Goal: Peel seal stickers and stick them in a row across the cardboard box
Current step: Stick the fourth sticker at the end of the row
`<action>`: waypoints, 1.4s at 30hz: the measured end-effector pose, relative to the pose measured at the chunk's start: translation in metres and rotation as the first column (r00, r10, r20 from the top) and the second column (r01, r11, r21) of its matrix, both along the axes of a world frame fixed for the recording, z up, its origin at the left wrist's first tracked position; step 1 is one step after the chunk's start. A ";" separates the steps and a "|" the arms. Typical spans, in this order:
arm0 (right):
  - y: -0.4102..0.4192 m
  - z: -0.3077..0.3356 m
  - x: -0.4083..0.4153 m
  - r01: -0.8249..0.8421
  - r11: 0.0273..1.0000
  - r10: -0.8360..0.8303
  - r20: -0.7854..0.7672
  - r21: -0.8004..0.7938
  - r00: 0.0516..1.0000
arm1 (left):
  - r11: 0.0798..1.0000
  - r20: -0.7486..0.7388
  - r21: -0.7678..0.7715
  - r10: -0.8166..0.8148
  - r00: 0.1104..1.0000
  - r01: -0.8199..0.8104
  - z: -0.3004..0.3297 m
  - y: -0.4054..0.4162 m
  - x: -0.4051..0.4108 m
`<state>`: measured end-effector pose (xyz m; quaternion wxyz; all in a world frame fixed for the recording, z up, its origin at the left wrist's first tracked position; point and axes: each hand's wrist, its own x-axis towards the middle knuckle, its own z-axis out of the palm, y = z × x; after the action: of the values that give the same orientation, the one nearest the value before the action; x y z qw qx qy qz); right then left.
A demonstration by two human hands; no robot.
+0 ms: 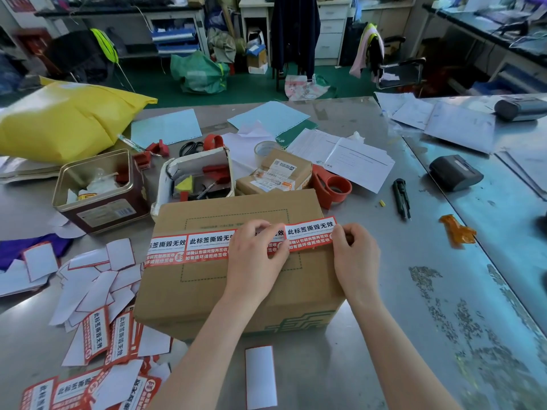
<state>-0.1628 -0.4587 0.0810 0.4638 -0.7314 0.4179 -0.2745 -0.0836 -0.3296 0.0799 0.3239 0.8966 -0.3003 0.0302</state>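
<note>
A brown cardboard box point(231, 294) stands on the metal table in front of me. A row of red-and-white seal stickers point(189, 247) runs across its top from the left edge. The rightmost sticker point(310, 233) lies at the box's right edge. My left hand point(257, 253) presses fingertips on that sticker's left end, covering the sticker beside it. My right hand point(352, 255) pinches its right end at the box's edge. Unpeeled stickers point(97, 377) and white backing papers point(94, 282) are scattered at the lower left.
A backing strip point(260, 377) lies in front of the box. Behind it stand an open tin point(97, 187), a white tray of tools point(195, 179), a small parcel point(275, 173) and a red tape dispenser point(331, 187). A yellow bag point(65, 119) sits far left.
</note>
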 end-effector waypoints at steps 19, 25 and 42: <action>-0.003 -0.006 0.001 0.024 1.000 -0.025 -0.013 -0.009 1.000 | 0.998 0.023 0.064 0.000 1.000 -0.002 -0.001 -0.001 0.000; -0.002 -0.006 0.001 0.018 1.000 -0.018 -0.013 0.011 1.000 | 0.996 0.038 0.090 0.001 0.999 -0.004 -0.003 -0.001 0.001; -0.009 -0.010 -0.004 -0.029 1.000 0.029 -0.050 0.008 0.998 | 0.965 0.076 -0.015 -0.261 0.962 0.263 -0.001 0.011 -0.005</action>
<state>-0.1664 -0.4681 0.0706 0.4597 -0.7423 0.4197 -0.2479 -0.0883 -0.3190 0.0789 0.3250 0.8432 -0.4276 0.0240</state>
